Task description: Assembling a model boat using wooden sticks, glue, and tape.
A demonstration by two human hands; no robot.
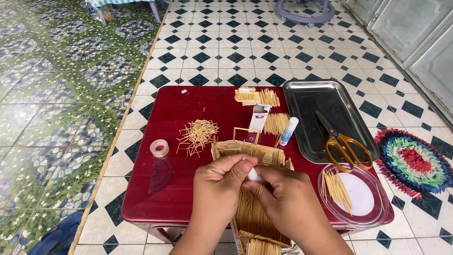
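My left hand (218, 185) and my right hand (282, 197) meet over a model made of glued toothpicks (255, 212) at the near edge of a small red table (174, 189). Both hands pinch a small white tube-like object (255, 176), mostly hidden by the fingers. The model's upright far wall (247, 150) shows just beyond my fingers, with a little toothpick frame (246, 134) on top.
A loose toothpick pile (198, 134), tape roll (159, 148), protractor (161, 174), white glue stick (288, 131), small box (259, 118) and toothpick bundles (258, 97) lie on the table. Yellow-handled scissors (342, 141) rest in a metal tray (311, 101). A clear lid (365, 198) holds toothpicks.
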